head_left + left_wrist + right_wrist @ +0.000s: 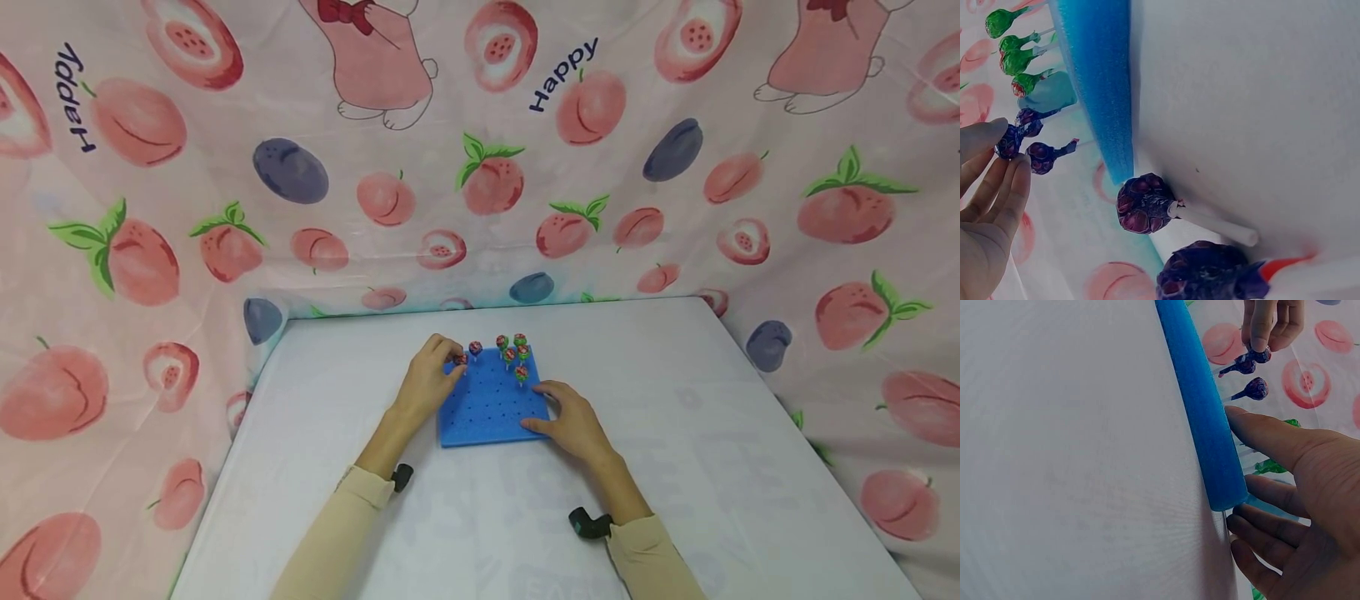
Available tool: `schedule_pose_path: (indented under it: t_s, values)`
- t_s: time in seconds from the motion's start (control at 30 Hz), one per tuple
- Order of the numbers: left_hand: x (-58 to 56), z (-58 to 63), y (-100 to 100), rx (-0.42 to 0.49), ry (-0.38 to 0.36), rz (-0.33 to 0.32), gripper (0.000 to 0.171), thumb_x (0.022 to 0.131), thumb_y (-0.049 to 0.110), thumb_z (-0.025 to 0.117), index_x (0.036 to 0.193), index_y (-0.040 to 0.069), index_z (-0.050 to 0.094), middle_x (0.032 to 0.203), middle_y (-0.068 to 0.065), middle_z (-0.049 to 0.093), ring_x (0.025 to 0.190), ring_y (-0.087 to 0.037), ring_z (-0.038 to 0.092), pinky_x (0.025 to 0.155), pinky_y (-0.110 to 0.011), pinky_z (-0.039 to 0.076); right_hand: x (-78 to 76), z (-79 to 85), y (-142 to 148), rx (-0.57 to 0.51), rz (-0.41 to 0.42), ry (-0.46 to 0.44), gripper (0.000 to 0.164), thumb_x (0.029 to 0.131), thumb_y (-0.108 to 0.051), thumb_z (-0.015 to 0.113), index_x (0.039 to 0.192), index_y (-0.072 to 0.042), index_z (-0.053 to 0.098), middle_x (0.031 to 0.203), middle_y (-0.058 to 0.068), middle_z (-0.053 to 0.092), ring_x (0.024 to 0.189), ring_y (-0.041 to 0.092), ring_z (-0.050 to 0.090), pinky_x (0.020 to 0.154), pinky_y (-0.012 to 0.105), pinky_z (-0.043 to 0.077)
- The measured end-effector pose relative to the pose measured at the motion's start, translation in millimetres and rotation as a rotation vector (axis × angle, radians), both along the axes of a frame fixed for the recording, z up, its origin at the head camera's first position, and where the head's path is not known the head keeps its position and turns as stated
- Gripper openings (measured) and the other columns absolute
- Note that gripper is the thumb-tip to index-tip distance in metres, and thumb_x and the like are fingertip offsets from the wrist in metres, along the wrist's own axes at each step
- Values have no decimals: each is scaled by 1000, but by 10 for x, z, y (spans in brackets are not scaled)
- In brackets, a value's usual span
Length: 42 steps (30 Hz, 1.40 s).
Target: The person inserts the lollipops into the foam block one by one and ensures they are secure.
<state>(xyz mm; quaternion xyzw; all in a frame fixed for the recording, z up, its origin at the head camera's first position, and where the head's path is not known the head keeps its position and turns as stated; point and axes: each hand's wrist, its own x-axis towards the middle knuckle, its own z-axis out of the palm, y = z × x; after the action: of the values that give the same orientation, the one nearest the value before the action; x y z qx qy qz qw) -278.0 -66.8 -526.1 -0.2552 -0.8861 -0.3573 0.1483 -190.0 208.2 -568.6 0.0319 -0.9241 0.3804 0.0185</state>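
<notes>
At the far left corner of a blue foam board (491, 417), my left hand (431, 375) pinches a purple-wrapped lollipop (1009, 142) between thumb and fingertips. Close beside it, another purple lollipop (1041, 157) stands with its stick in the board. Several green-wrapped lollipops (522, 373) stand upright near the board's far right corner. My right hand (573, 421) holds the board's right edge, thumb toward the front and fingers along the side. Whether the pinched lollipop's stick is fully in its hole cannot be told.
In the left wrist view, two more purple lollipops lie on the white table, one whole (1142, 203) and one partly cut off (1204, 272). The head view does not show them. Rows of small holes dot the board. A fruit-patterned cloth (420, 167) hangs behind the table.
</notes>
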Motion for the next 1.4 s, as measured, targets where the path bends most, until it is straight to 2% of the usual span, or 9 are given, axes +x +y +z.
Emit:
schedule_pose_path:
  t_s: [0.2, 0.7, 1.07, 1.4]
  values:
    - [-7, -13, 14, 7, 2, 1, 20, 90, 5, 82, 105, 7, 70, 107, -4, 61, 96, -20, 67, 85, -35, 59, -2, 5, 4, 0, 4, 5, 69, 83, -39, 89, 141, -11, 64, 153, 13, 55, 147, 37, 44, 119, 55, 37]
    - [-39, -62, 51, -5, -77, 18, 15, 92, 7, 80, 104, 7, 71, 109, -2, 63, 100, -19, 68, 90, -34, 59, -14, 18, 18, 14, 4, -1, 70, 84, -41, 89, 142, -11, 63, 153, 13, 55, 148, 37, 44, 120, 55, 36]
    - [-75, -105, 62, 21, -21, 47, 14, 89, 7, 83, 98, 5, 72, 104, -3, 64, 95, -21, 68, 84, -34, 60, -26, 27, 34, -2, 13, 0, 70, 83, -40, 89, 142, -11, 63, 153, 13, 55, 147, 37, 44, 120, 55, 37]
    - [-33, -104, 63, 2, -48, 11, 14, 92, 9, 81, 103, 9, 72, 108, -1, 62, 97, -17, 67, 87, -31, 59, -27, 19, 45, -6, 28, 6, 71, 83, -40, 90, 141, -10, 63, 152, 14, 55, 147, 37, 45, 119, 56, 37]
